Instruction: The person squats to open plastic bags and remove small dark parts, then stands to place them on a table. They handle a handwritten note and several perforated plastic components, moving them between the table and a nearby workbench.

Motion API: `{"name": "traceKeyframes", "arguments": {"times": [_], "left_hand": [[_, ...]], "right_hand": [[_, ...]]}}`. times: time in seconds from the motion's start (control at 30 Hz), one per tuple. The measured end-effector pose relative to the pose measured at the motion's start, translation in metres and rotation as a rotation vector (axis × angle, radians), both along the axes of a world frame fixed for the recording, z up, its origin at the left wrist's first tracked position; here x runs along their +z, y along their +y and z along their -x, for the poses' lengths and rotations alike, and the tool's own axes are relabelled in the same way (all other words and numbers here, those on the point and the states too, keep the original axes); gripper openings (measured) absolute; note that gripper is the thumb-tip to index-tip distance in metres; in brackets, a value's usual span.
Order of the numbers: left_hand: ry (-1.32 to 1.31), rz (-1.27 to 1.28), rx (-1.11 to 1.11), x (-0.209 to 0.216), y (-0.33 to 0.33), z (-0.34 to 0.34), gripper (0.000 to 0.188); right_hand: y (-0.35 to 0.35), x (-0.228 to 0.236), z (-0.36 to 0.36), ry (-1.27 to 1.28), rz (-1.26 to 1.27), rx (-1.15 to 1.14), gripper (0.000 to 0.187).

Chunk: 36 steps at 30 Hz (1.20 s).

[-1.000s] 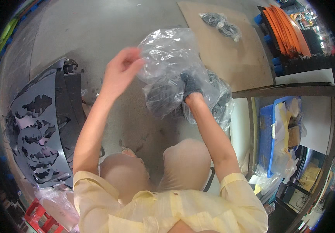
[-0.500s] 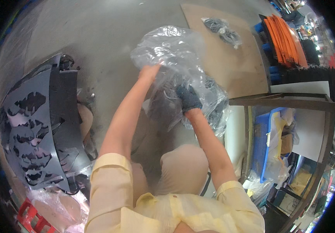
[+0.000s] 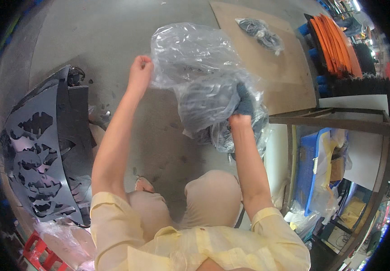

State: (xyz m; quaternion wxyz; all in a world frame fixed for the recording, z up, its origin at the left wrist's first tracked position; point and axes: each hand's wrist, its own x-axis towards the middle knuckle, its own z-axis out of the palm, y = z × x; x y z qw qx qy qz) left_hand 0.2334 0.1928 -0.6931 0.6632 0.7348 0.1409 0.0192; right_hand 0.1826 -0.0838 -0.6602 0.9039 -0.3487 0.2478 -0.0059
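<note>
A large clear plastic bag (image 3: 190, 49) hangs in front of me, with dark grey contents bunched in its lower part. My left hand (image 3: 141, 68) is bare and closed, pinching the bag's left edge. On the other side, my right hand (image 3: 244, 103), in a dark grey glove, grips the bag beside the dark contents. Its fingertips are partly hidden. Just below, another clear bag of dark pieces (image 3: 260, 131) touches the first one.
Dark cut-out sheets (image 3: 37, 153) stand at the left, above a red stool (image 3: 41, 253). A cardboard sheet (image 3: 285, 86) with a small filled bag (image 3: 261, 35) lies at the far right. A brown-framed rack (image 3: 330, 118) holds a blue basket (image 3: 310, 167). Orange sheets (image 3: 335, 45) stand behind it.
My left hand has moved left, drawing the bag's edge out wider. My right hand has shifted right and slightly up. The dark contents now show more plainly inside the bag.
</note>
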Motion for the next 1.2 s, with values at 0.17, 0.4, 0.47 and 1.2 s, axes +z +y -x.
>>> {"name": "traceKeyframes", "arguments": {"times": [0.17,0.4,0.47,1.2], "left_hand": [[0.155,0.009,-0.347,0.044,0.001,0.056,0.023],[0.227,0.499,-0.540,0.093,-0.036,0.124,0.021],[0.305,0.613,-0.560,0.097,-0.038,0.132,0.019],[0.112,0.633,0.022,0.088,-0.021,0.099,0.015]], "right_hand": [[-0.007,0.002,-0.015,-0.022,-0.249,0.034,0.032],[0.037,-0.028,-0.006,0.067,-0.137,0.085,0.032],[0.049,-0.034,-0.004,0.080,-0.139,0.130,0.032],[-0.107,-0.082,0.113,0.235,0.954,0.267,0.023]]}}
